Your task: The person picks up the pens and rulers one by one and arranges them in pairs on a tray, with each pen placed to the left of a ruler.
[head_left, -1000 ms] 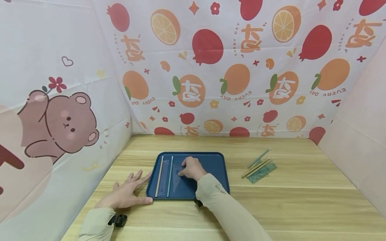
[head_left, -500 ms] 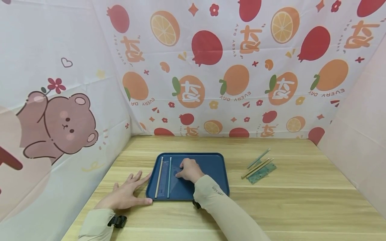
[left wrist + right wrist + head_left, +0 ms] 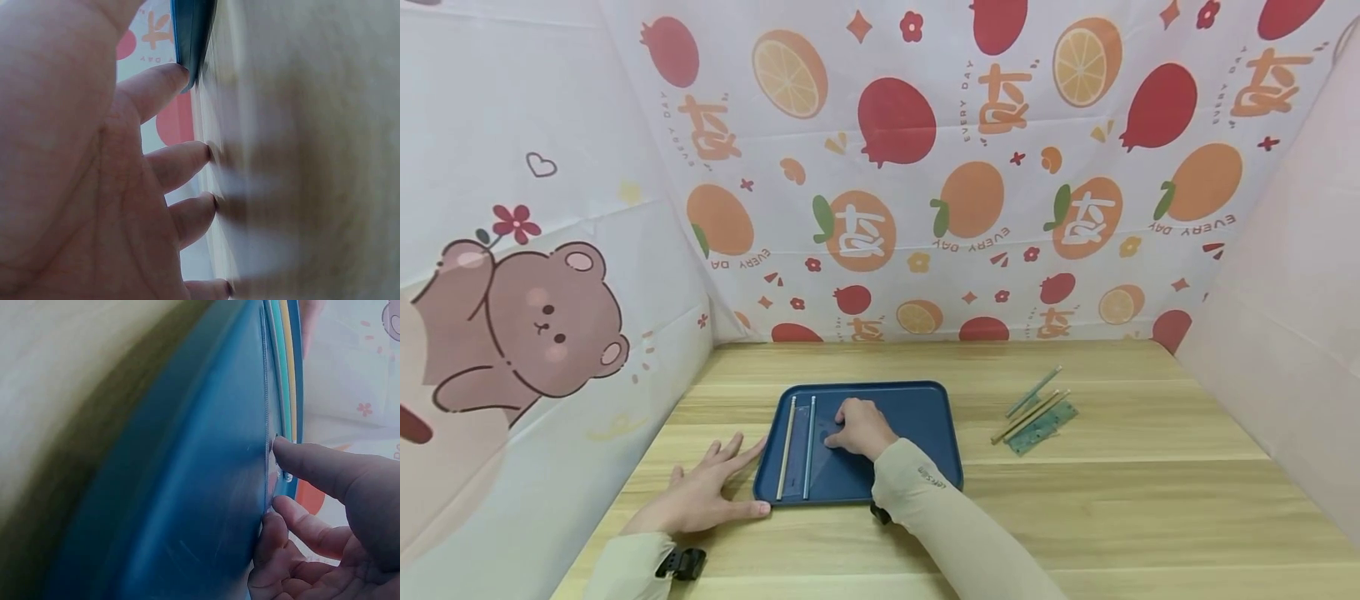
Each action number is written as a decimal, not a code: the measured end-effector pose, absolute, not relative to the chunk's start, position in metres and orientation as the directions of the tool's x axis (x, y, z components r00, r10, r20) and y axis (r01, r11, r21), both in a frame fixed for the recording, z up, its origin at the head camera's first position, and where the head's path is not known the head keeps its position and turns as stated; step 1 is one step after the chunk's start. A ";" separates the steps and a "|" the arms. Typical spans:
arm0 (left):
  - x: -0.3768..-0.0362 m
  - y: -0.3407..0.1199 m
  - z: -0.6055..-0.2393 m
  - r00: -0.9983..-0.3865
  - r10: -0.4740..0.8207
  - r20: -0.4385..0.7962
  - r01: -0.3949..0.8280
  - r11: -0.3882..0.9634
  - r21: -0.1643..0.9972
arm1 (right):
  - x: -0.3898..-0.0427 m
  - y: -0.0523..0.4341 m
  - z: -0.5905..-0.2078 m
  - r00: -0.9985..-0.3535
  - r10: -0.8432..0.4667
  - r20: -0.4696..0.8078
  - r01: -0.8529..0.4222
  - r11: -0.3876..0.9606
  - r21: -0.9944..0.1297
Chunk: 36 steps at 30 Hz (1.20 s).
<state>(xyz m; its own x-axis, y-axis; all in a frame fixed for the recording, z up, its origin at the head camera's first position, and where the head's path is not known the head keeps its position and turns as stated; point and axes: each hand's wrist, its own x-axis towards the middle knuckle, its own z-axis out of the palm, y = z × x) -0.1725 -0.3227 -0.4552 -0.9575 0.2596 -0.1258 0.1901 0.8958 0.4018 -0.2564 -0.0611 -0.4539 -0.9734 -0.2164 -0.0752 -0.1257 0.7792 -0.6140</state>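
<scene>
A dark blue tray (image 3: 917,492) lies on the table. Along its left side a plain wooden pencil (image 3: 786,450), a clear ruler (image 3: 798,446) and a teal pencil (image 3: 809,450) lie side by side. My right hand (image 3: 861,429) is over the tray, right of the teal pencil. Between its thumb and fingers it pinches a thin, clear, triangular set square (image 3: 827,465), hard to make out against the blue and partly hidden. My left hand (image 3: 700,496) has its fingers spread on the table. Its index finger (image 3: 156,90) touches the tray's left side; its thumb is by the front left corner.
To the right of the tray, a loose pile holds a teal pencil (image 3: 1033,392), plain wooden pencils (image 3: 1030,417) and a green ruler (image 3: 1048,429). Printed cloth walls (image 3: 895,208) enclose the wooden table (image 3: 1112,508) at the back and sides.
My right hand has shifted slightly left with the set square, closer to the teal pencil in the tray. The head view has turned a little right. My left hand stays against the tray.
</scene>
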 end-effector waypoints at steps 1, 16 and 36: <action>-0.172 -0.322 -0.455 -0.957 0.261 -0.123 0.192 0.895 0.402 | -0.257 -0.060 -0.454 -0.973 -0.220 -0.076 -0.127 0.778 -0.615; -0.171 -0.330 -0.456 -0.958 0.267 -0.103 0.210 0.900 0.381 | -0.259 -0.041 -0.444 -0.970 -0.232 -0.075 -0.120 0.725 -0.678; -0.170 -0.324 -0.456 -0.956 0.277 -0.099 0.217 0.891 0.399 | -0.268 0.026 -0.430 -0.969 -0.245 -0.031 -0.148 0.678 -0.720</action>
<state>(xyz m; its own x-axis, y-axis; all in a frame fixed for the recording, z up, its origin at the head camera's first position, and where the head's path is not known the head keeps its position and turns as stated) -0.1703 -0.3241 -0.4562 -0.9557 0.2774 -0.0987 0.2173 0.8906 0.3995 -0.2679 0.0255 -0.4305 -0.9691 -0.2446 -0.0307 -0.1484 0.6783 -0.7196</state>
